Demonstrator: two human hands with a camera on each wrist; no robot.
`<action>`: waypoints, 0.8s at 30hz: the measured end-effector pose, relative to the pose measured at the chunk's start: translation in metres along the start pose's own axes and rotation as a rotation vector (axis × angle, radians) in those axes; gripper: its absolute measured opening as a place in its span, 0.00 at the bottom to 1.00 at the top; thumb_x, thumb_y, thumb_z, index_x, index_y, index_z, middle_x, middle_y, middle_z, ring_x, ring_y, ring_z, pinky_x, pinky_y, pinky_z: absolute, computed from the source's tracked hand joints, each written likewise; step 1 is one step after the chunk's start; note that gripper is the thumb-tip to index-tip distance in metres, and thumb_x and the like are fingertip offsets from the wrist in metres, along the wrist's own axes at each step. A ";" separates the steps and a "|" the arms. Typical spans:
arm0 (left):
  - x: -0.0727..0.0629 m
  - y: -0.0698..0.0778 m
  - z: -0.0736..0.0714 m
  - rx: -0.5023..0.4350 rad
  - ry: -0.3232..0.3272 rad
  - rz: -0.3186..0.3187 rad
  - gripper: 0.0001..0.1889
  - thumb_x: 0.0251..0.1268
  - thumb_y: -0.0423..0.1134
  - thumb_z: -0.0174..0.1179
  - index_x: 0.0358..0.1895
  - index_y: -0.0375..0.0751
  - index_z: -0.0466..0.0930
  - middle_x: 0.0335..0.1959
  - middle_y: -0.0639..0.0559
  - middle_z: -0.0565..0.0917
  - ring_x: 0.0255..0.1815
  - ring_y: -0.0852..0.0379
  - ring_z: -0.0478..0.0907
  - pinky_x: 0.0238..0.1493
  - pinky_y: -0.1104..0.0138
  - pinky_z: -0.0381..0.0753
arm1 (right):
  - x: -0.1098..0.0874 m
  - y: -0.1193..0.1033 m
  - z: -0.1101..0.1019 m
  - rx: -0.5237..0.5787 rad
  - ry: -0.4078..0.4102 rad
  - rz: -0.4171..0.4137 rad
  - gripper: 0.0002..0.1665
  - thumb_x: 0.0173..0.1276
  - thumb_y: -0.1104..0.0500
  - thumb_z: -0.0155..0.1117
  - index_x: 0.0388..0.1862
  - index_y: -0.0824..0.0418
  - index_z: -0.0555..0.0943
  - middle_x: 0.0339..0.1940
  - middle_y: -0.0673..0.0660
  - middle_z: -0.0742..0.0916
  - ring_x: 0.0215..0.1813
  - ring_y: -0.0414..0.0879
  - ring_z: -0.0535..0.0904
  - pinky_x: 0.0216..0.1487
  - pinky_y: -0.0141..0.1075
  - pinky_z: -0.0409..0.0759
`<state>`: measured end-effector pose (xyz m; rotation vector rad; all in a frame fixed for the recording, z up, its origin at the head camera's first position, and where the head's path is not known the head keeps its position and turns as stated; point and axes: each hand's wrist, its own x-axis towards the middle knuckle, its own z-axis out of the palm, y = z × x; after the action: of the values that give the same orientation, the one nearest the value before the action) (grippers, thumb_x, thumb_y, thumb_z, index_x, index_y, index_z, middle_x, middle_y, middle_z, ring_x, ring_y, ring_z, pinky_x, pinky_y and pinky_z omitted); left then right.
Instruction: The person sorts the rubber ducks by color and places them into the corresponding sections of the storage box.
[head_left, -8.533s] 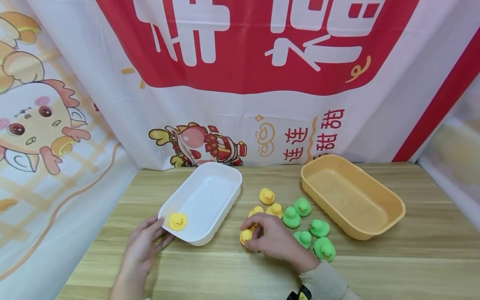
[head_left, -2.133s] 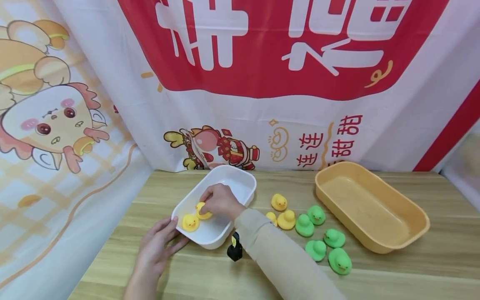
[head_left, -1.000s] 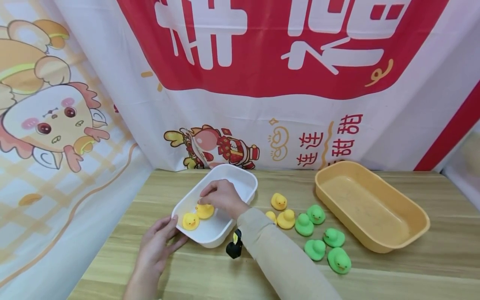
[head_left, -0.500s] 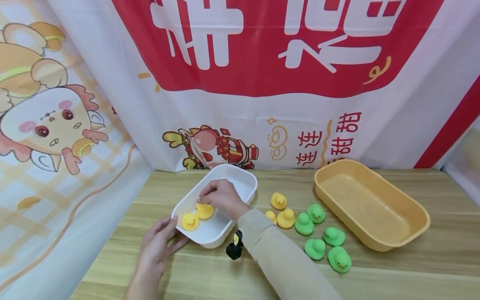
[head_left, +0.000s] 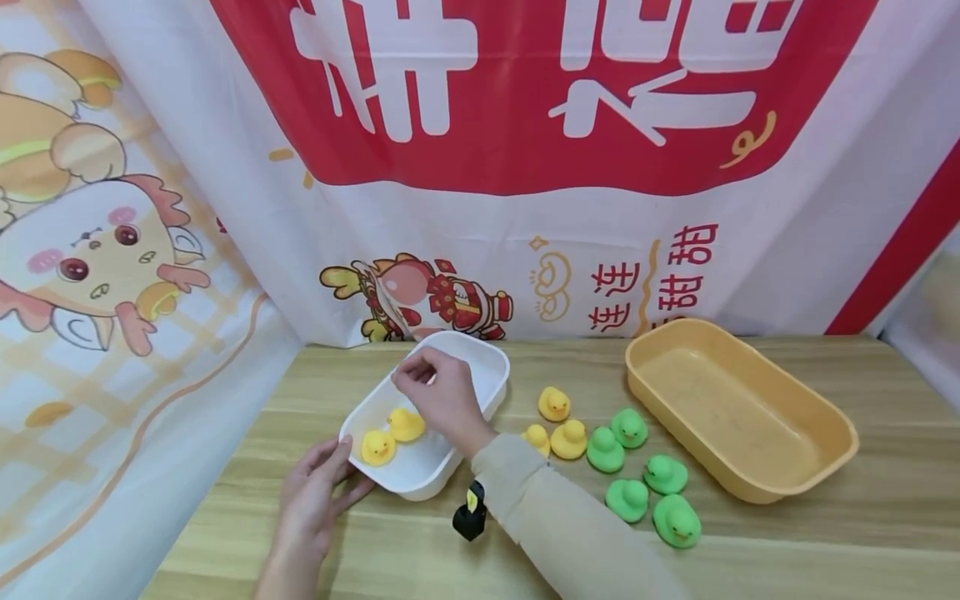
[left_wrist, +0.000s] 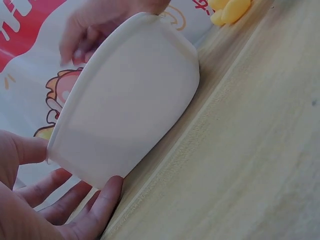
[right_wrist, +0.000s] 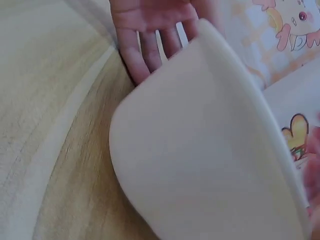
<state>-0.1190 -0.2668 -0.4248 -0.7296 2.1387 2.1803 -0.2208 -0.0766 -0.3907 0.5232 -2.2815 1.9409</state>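
A white plastic basin point(head_left: 457, 392) stands at the left of the wooden table. In its near end sit two yellow toy ducks, the front duck point(head_left: 378, 447) and, beside it, the rear duck point(head_left: 406, 424). My left hand point(head_left: 315, 483) holds the basin's near left corner, thumb at the rim and fingers against the outer wall, as the left wrist view shows. Over the basin hovers my right hand point(head_left: 438, 392), loosely bent fingers above the ducks, nothing between them. The right wrist view shows mostly the basin's outside wall point(right_wrist: 190, 145), with my left hand's fingers point(right_wrist: 132, 55) behind it.
Three yellow ducks point(head_left: 568, 439) lie right of the basin, one partly behind my right sleeve point(head_left: 570, 517). Several green ducks point(head_left: 628, 500) lie beside them. An orange-tan basin point(head_left: 738, 417) stands at the right. A printed cloth point(head_left: 480, 217) hangs behind the table.
My right hand carried a second yellow duck into the white basin, let it go and has now lifted off it. The left hand stays at the basin's corner.
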 end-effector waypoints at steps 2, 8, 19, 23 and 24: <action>0.000 0.000 -0.001 0.012 0.003 0.006 0.32 0.84 0.52 0.58 0.79 0.37 0.66 0.65 0.50 0.78 0.58 0.58 0.81 0.60 0.62 0.91 | 0.000 -0.008 -0.004 0.041 0.044 -0.079 0.03 0.71 0.61 0.75 0.42 0.57 0.89 0.41 0.50 0.91 0.39 0.37 0.82 0.42 0.27 0.86; 0.001 0.002 -0.001 0.005 -0.002 0.006 0.34 0.83 0.53 0.59 0.80 0.37 0.64 0.75 0.42 0.71 0.63 0.54 0.79 0.60 0.62 0.90 | -0.003 -0.047 -0.044 0.128 0.085 -0.173 0.05 0.71 0.62 0.75 0.44 0.58 0.89 0.47 0.54 0.92 0.40 0.41 0.82 0.41 0.29 0.83; 0.002 0.002 0.006 0.011 -0.010 -0.004 0.36 0.83 0.55 0.59 0.81 0.37 0.62 0.73 0.44 0.72 0.62 0.56 0.79 0.61 0.62 0.90 | -0.060 -0.060 -0.134 -0.023 0.129 0.006 0.05 0.69 0.60 0.77 0.42 0.56 0.89 0.41 0.54 0.89 0.42 0.48 0.81 0.41 0.30 0.81; 0.002 0.001 0.003 0.021 -0.003 -0.008 0.36 0.82 0.55 0.59 0.81 0.37 0.63 0.68 0.48 0.75 0.58 0.58 0.80 0.60 0.63 0.90 | -0.078 -0.042 -0.149 -0.115 0.193 0.119 0.04 0.70 0.58 0.77 0.41 0.54 0.90 0.39 0.53 0.90 0.43 0.46 0.80 0.42 0.31 0.80; 0.002 0.000 0.002 0.023 -0.002 -0.009 0.36 0.82 0.55 0.59 0.81 0.37 0.63 0.68 0.48 0.75 0.58 0.58 0.80 0.60 0.63 0.90 | -0.081 -0.038 -0.153 -0.139 0.200 0.140 0.04 0.70 0.57 0.77 0.41 0.53 0.90 0.39 0.52 0.90 0.43 0.46 0.80 0.42 0.31 0.80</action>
<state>-0.1218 -0.2654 -0.4252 -0.7329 2.1518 2.1473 -0.1544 0.0829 -0.3510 0.1508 -2.3559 1.7813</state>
